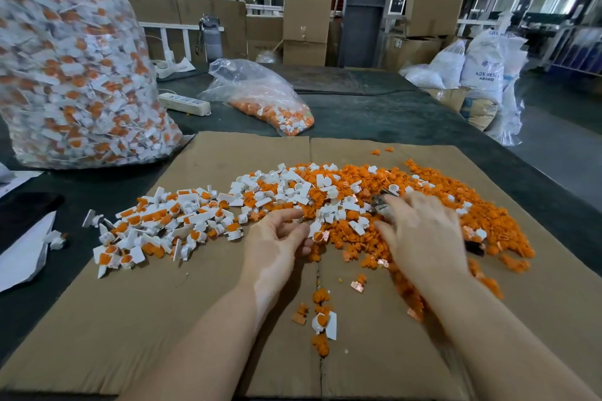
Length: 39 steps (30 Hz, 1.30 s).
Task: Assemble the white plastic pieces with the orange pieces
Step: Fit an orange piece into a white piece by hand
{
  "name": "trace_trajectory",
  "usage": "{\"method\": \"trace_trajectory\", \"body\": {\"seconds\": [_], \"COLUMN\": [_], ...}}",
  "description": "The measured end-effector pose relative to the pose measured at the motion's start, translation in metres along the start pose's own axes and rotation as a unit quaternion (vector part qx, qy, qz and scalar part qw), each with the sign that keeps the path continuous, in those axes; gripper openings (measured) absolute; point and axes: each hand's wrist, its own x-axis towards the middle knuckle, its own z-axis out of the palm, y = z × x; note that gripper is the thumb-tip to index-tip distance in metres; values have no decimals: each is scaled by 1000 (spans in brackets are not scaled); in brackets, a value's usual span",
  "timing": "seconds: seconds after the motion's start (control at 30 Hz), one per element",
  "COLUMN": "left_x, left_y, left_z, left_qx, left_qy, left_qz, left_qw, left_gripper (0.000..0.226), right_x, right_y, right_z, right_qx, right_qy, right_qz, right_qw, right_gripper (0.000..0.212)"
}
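Observation:
Loose orange pieces (439,205) lie heaped on the right of a flattened cardboard sheet (163,335). White plastic pieces (286,187) are mixed in at the heap's middle. Assembled white-and-orange pieces (156,228) spread to the left. My left hand (277,244) is palm up with curled fingers, its fingertips at a white piece (317,233) on the heap's near edge. My right hand (420,234), blurred, lies palm down with fingers spread on the orange heap. One assembled piece (324,322) lies alone between my forearms.
A tall clear bag (71,68) full of assembled pieces stands at the left. A smaller bag (270,101) of orange pieces and a white power strip (184,103) lie behind the sheet. A dark phone (26,212) and papers lie at the left edge. Boxes and sacks stand beyond the table.

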Motion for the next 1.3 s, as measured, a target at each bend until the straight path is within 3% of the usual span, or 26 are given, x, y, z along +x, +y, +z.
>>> {"method": "trace_trajectory", "body": {"seconds": [0.13,0.27,0.33,0.4,0.53,1.03,1.3], "left_x": [0,-3,-5,-7,-8,-11,-13], "left_y": [-1,-1,-1,-1,2,0,-1], "left_z": [0,-6,-7,-5,-3,0,2], "left_qx": [-16,12,80,143,166,261,338], "left_qy": [-8,-39,-66,-74,-66,-63,-35], "left_qz": [-10,-4,35,71,97,134,187], "left_qw": [1000,999,994,984,979,954,922], "left_gripper": [17,23,33,36,30,33,32], "right_x": [-18,-25,-26,-29,-32,-33,-34], "right_y": [-47,-60,-61,-61,-57,-56,-58], "right_z": [6,16,17,18,20,21,18], "right_qx": [214,277,303,318,333,330,304], "right_qy": [42,72,112,140,150,164,169], "right_qz": [-122,-114,-113,-120,-97,-110,-136], "right_qw": [968,951,940,930,926,923,928], "right_gripper": [26,6,4,10,16,4,12]}}
